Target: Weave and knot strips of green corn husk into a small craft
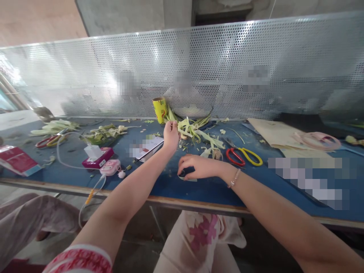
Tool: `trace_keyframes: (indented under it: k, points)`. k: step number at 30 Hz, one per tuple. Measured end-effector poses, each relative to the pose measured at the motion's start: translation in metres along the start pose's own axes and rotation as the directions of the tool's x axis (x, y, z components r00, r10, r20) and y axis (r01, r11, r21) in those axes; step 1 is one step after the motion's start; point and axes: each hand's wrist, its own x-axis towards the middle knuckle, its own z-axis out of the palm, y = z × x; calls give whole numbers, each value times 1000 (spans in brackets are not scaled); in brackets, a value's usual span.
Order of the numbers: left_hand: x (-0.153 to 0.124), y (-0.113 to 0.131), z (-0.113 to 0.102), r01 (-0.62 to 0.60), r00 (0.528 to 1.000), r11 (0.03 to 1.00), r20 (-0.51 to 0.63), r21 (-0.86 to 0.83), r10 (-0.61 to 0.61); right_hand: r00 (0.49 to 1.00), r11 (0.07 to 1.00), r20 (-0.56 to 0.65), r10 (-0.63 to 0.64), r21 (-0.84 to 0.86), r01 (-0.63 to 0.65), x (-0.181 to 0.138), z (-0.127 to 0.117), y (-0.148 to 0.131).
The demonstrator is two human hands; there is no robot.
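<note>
My left hand (171, 137) reaches to the middle of the bench, its fingers closed at the end of some pale green leafy strips (189, 131). Nearer to me, my right hand (196, 167) is low over the bench, thumb and fingers curled around a small dark thing (182, 173) I cannot make out. Under its thumb lies a small pale flat strip (191, 179). Behind my left hand stands a yellow printed cylinder (160, 110), open at the top. To the right of the strips lie scissors (244, 156) with one red and one yellow handle.
A phone (150, 147) lies left of my left hand. Further left are a magenta power strip (98, 158), a pink charger (110, 167) with cable, other scissors (51, 141) and leaves. A perforated metal screen (227, 68) closes the back. Brown paper (273, 132) lies right.
</note>
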Motion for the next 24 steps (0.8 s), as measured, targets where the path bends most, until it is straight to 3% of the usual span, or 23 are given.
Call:
trace_keyframes:
  k: [12, 24]
  points:
    - [4, -7, -3, -35, 999, 999, 25, 3, 35, 1000, 1000, -3, -21, 23, 21, 5, 6, 1]
    - [0, -2, -2, -30, 999, 999, 28, 14, 30, 1000, 970, -18, -22, -244, 17, 5, 6, -16]
